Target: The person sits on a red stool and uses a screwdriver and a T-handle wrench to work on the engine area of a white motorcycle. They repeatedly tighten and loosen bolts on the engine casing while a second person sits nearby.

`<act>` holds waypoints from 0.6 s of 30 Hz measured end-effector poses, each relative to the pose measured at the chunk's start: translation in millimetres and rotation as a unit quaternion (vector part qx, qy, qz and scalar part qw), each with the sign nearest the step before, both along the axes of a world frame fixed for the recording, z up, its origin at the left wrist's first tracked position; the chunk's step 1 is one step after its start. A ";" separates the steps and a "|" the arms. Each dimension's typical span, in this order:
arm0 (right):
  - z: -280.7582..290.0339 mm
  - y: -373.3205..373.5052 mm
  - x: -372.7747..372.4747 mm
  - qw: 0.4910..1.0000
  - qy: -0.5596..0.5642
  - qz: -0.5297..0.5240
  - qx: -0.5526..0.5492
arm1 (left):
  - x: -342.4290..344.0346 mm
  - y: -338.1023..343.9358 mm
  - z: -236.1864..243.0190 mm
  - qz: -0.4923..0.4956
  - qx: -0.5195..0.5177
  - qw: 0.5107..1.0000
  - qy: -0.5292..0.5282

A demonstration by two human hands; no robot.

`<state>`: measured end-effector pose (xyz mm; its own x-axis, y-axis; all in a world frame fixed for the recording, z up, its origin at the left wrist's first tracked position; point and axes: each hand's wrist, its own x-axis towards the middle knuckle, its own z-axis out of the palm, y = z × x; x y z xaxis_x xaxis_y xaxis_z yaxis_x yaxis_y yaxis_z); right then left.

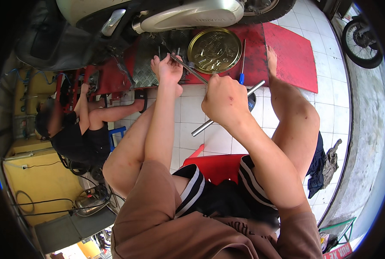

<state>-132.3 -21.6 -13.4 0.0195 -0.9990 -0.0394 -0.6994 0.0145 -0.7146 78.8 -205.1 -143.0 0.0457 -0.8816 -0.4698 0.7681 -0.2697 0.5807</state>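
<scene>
My left hand (170, 68) has its fingers curled round the thin steel shaft of a wrench (187, 67) near its far end, below the motorcycle (188, 13). My right hand (224, 99) is closed on the T-handle (255, 87) at the near end, its thick silver crossbar running diagonally out on both sides of my fist. A round gold tray (214, 49) lies on the red platform (287, 56) beyond my right hand, with a blue-handled screwdriver (241, 78) beside it. The fitting at the shaft's far end is too small to make out.
A person in black (76, 138) sits at the left, hands at the platform. A red stool (214, 168) is beneath me. Dark cloths (319, 168) lie on the tiles at the right. A wheel (359, 41) stands by the right wall.
</scene>
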 end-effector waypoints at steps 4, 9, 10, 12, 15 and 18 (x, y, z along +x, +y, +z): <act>-1.3 -6.0 11.1 0.998 -0.067 -0.014 -0.009 | -5.5 -25.4 35.2 0.035 -0.036 0.998 -0.032; -15.2 -19.2 36.0 0.978 -0.195 -0.020 -0.078 | -26.9 -34.3 93.6 0.064 -0.128 0.940 -0.310; -15.1 -23.5 42.4 0.973 -0.216 -0.018 -0.081 | -28.7 -34.9 102.9 0.063 -0.147 0.924 -0.347; -13.4 -34.7 57.1 0.963 -0.256 -0.011 -0.086 | -23.5 -41.0 115.0 0.064 -0.174 0.892 -0.413; -13.4 -47.6 76.9 0.950 -0.307 0.005 -0.049 | -11.2 -51.5 123.7 0.057 -0.157 0.821 -0.546; -17.3 -60.3 87.4 0.941 -0.335 0.011 -0.045 | -9.1 -59.5 130.2 0.042 -0.138 0.767 -0.625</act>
